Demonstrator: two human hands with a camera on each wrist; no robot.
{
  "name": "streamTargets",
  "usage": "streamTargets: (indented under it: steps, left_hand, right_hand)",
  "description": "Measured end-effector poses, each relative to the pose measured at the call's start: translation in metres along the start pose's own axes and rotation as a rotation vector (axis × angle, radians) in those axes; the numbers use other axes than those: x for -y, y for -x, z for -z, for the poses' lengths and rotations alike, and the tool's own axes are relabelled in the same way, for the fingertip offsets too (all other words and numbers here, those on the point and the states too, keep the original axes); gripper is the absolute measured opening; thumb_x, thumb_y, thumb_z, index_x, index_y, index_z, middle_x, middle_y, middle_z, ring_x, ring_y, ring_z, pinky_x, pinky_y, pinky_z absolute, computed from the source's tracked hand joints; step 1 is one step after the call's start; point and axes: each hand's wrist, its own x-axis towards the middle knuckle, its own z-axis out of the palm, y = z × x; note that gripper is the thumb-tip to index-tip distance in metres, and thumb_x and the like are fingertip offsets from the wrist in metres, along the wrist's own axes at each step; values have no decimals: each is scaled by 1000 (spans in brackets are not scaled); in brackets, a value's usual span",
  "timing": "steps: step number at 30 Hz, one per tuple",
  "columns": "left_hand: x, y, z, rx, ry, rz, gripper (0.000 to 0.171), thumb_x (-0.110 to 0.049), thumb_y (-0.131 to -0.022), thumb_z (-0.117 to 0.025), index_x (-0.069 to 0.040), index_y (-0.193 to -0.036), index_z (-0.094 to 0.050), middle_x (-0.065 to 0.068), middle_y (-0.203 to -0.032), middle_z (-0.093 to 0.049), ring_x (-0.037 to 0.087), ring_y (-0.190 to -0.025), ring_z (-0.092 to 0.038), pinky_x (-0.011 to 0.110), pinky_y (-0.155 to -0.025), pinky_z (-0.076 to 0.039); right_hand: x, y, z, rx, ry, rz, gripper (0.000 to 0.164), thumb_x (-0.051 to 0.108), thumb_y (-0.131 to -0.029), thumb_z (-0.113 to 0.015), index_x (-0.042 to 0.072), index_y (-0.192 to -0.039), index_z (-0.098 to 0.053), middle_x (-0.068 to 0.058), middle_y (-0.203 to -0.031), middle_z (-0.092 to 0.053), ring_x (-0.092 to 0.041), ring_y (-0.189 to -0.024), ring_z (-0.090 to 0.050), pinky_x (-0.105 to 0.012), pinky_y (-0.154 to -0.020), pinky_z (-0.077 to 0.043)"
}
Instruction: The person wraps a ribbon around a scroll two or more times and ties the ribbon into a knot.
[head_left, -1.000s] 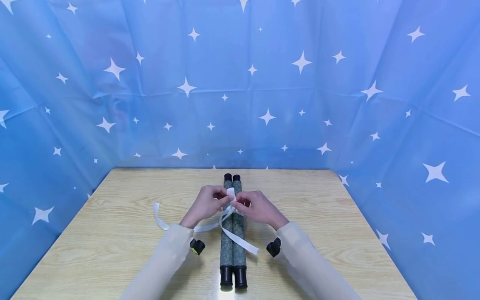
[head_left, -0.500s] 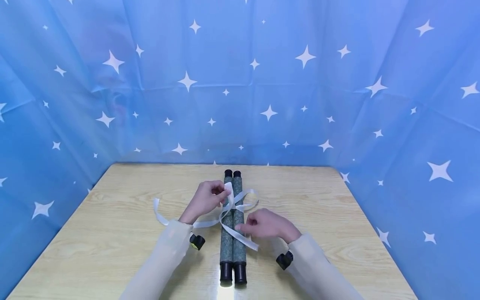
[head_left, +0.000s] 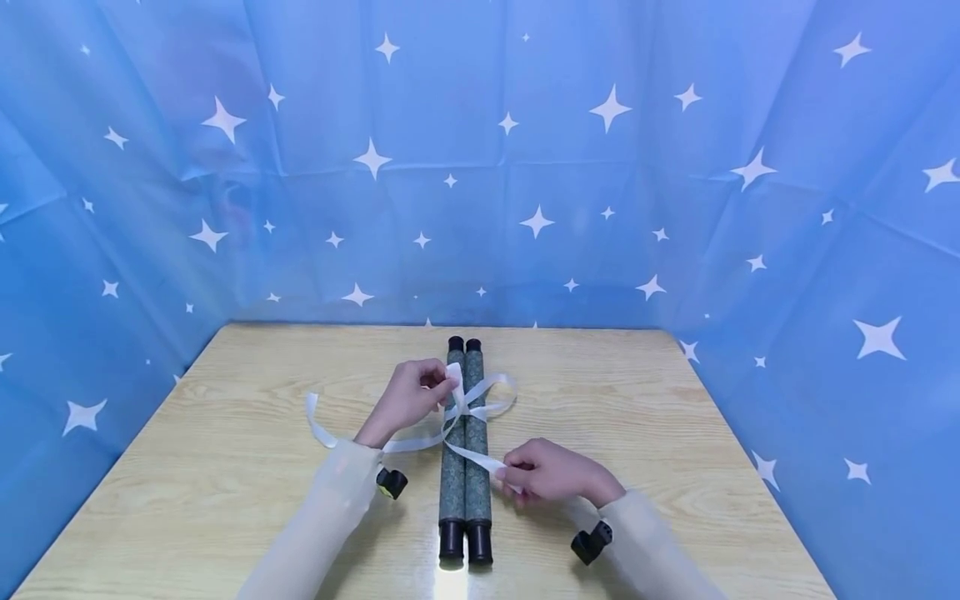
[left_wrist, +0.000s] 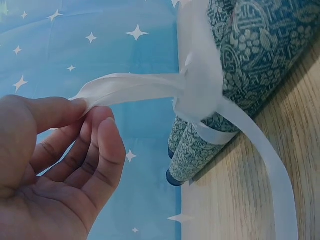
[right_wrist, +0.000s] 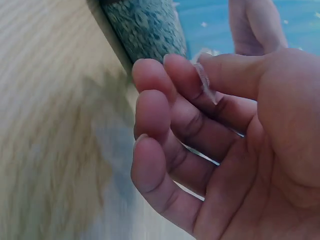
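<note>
Two rolled scrolls in green patterned cloth with dark end knobs lie side by side on the table. A white ribbon goes round both near their middle, with a knot and a loop on the right. My left hand pinches an upright part of the ribbon between thumb and forefinger, above the knot; the left wrist view shows that pinch closely. Lower right, my right hand pinches the ribbon's other end beside the scrolls. In the right wrist view the ribbon tip sticks out between thumb and forefinger.
A loose ribbon tail trails leftward over the wooden table, passing under my left wrist. Each wrist carries a small black camera. A blue curtain with white stars surrounds the table's back and sides.
My right hand has let go of the ribbon near the knot, moved down and right, and taken hold of the lower tail. A loop now shows on the right. My left hand keeps its pinch.
</note>
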Motion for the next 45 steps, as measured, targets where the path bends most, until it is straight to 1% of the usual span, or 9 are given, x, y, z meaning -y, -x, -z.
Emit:
streamTargets:
  steps: [8, 12, 19, 21, 27, 32, 36, 40, 45]
  left_hand:
    - [4, 2, 4, -18, 2, -19, 14, -15, -102, -65, -7, -92, -71, 21, -81, -71, 40, -73, -69, 43, -62, -60]
    - [5, 3, 5, -31, 2, -18, 13, -13, -101, -66, -6, -91, -71, 18, -80, -71, 37, -71, -69, 32, -57, -58]
    - [6, 2, 6, -37, 22, -21, 11, -12, -100, -67, -4, -93, -72, 23, -82, -71, 15, -63, -65, 27, -56, -57]
    - [6, 2, 6, -42, 26, -21, 12, -11, -100, -68, -3, -92, -71, 22, -81, -71, 17, -64, -66, 29, -56, -58]
    - [8, 3, 7, -47, 36, 6, 11, -11, -100, -67, -4, -93, -71, 18, -80, -71, 42, -74, -69, 45, -63, -61]
    - [11, 6, 10, -53, 43, 39, 11, -12, -101, -66, -5, -94, -71, 21, -82, -71, 47, -79, -69, 54, -68, -60]
    - [17, 8, 13, -70, 44, 64, 11, -13, -101, -66, -5, -96, -72, 14, -79, -71, 47, -80, -69, 54, -69, -60]
    - [24, 11, 17, -89, 32, 94, 11, -14, -101, -66, -6, -99, -73, 16, -82, -71, 44, -78, -69, 43, -63, -60]
    - [35, 16, 20, -84, 47, 151, 12, -14, -101, -66, -5, -98, -72, 25, -87, -70, 41, -74, -67, 38, -60, -57]
  right_hand:
    - [-18, 33, 23, -43, -60, -38, 42, 30, -108, -53, 2, -81, -68, -11, -65, -62, -4, -50, -40, -19, -49, -36]
    - [-30, 51, 34, -51, -72, -60, 44, 32, -109, -52, 3, -81, -67, -16, -67, -62, -5, -50, -41, -22, -49, -37]
    - [-47, 79, 43, -51, -110, -99, 42, 28, -109, -50, -1, -84, -67, -20, -70, -65, -11, -52, -44, -22, -48, -39]
    - [-50, 86, 45, -53, -122, -117, 41, 27, -109, -51, -2, -84, -67, -20, -71, -66, -12, -53, -45, -22, -48, -39]
    - [-60, 103, 51, -46, -146, -149, 42, 26, -109, -50, -3, -85, -68, -23, -72, -66, -11, -54, -48, -24, -47, -41]
    - [-67, 114, 54, -39, -157, -160, 42, 24, -110, -49, -4, -85, -68, -23, -72, -66, -10, -56, -50, -25, -49, -43]
    - [-72, 122, 56, -27, -177, -172, 42, 23, -110, -49, -6, -87, -67, -25, -71, -65, -8, -57, -54, -25, -50, -47]
    - [-77, 128, 59, -14, -175, -180, 42, 23, -110, -48, -5, -86, -68, -26, -69, -64, -8, -55, -56, -25, -49, -50]
    - [-81, 136, 62, -8, -190, -211, 42, 23, -110, -48, -6, -86, -68, -10, -64, -65, -7, -53, -56, -25, -47, -50]
